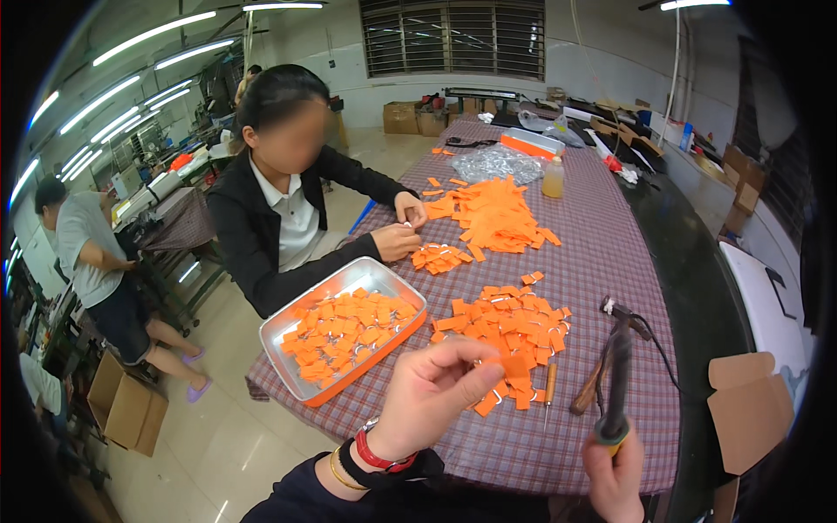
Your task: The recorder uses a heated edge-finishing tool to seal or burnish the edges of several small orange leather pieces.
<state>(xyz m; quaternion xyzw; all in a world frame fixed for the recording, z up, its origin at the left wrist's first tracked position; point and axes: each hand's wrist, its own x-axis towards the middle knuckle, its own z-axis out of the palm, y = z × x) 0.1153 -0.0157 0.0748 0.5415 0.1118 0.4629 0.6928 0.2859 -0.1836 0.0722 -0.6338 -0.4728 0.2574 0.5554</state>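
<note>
My left hand (436, 388) pinches a small orange tab (510, 366) above a pile (497, 322) of orange tabs, many with metal rings. My right hand (615, 475) grips a hot tool like a soldering iron (612, 431) by its handle, its dark shaft pointing away from me. Beside the pile lie a thin awl with a light wooden handle (550, 383) and another wooden-handled tool (584, 392), partly behind the iron. A cord runs from a small metal item (610, 306). Left of my left hand, a rectangular orange-and-silver tray (327, 388) holds more orange tabs.
Across the checked tablecloth (602, 261), a co-worker (266, 209) handles small pieces near a large orange strip pile (497, 213). Beyond are plastic wrap (479, 166), a bottle (552, 179) and another tray (532, 148). A cardboard piece (745, 418) is right; another person (96, 279) stands left near a box (126, 405).
</note>
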